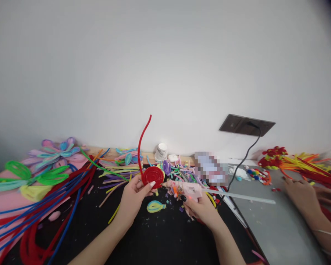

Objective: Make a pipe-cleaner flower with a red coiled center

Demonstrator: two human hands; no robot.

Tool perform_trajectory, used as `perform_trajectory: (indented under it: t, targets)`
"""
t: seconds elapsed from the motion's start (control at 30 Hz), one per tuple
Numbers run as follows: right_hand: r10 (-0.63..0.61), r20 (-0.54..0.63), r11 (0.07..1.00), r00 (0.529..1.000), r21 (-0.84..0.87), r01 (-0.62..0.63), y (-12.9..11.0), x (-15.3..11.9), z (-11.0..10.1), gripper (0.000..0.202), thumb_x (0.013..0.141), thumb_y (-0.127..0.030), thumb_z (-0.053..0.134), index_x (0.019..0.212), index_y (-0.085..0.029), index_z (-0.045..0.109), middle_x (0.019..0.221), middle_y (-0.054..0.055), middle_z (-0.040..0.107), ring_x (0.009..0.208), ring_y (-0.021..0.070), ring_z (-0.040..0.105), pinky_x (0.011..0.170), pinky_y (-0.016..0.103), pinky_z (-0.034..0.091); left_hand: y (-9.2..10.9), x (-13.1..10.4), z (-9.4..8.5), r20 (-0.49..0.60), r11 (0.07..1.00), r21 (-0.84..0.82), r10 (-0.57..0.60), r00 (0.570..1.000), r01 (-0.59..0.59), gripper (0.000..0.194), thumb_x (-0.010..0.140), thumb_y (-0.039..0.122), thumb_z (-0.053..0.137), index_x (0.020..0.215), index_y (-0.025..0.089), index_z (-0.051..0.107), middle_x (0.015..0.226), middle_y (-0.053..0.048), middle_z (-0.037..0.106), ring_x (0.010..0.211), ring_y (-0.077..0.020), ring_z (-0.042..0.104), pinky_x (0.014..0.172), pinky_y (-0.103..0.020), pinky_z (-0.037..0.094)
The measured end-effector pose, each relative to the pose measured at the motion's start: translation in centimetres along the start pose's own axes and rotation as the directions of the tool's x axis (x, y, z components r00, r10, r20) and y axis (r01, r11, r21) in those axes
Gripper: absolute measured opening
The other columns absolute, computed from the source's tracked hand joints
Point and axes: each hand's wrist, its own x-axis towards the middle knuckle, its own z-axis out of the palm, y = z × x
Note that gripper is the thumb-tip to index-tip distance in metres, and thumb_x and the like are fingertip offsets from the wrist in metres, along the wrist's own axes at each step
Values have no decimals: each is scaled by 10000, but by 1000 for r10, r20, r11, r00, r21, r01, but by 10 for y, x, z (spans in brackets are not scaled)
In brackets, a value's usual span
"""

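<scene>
Coil (153,176), red, sat pinched in L hand (134,193), tail (139,147) up; R hand (201,209) was clamped on glue gun (191,189), tip (168,183) nr coil.

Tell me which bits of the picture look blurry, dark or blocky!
In the head view, blocky squares cover the phone-like thing; the head view's top right corner goes dark; also in the head view, the other person's hand looks a bit soft, while the red coil is fairly clear.
</scene>
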Motion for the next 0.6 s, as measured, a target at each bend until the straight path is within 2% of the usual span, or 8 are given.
perform_trajectory:
  t: [0.17, 0.33, 0.43, 0.6]
  targets:
    - [-7, -60, 1000, 998, 14, 8, 0, 0, 3, 221, 743, -385, 599, 717, -167, 571, 412, -71, 448, 344, 60, 310, 364, 184, 221, 0, 0, 1, -50, 1000, -16, 15, 999, -16, 431, 650, 321, 760, 1011, 154, 593, 901, -64, 744, 682, -164, 696, 596, -234, 534]
    - [-33, -101, 999, 994, -42, 29, -12, -4, 8, 240, 721, -287, 615, 918, -156, 660, 460, -53, 504, 387, 86, 376, 379, 194, 310, 0, -3, 3, -53, 1000, -29, -8, 999, 6, 445, 644, 323, 764, 1018, 155, 590, 912, -68, 746, 686, -175, 706, 598, -245, 545]
    - [-104, -114, 987, 988, -135, 88, -17, -4, 10, 236, 700, -243, 612, 905, -170, 702, 478, -35, 551, 400, 104, 410, 394, 210, 369, 0, -4, 5, -64, 999, -29, -26, 998, 24, 450, 627, 324, 773, 1003, 150, 597, 882, -66, 747, 661, -177, 705, 592, -254, 548]
    - [-235, -68, 942, 970, -261, 210, -17, -3, 10, 290, 722, -191, 573, 971, -185, 722, 765, 26, 703, 558, 149, 550, 512, 235, 467, 2, -4, 5, -83, 1000, -14, -11, 996, 10, 454, 619, 321, 778, 1002, 156, 601, 863, -60, 749, 673, -186, 705, 593, -262, 550]
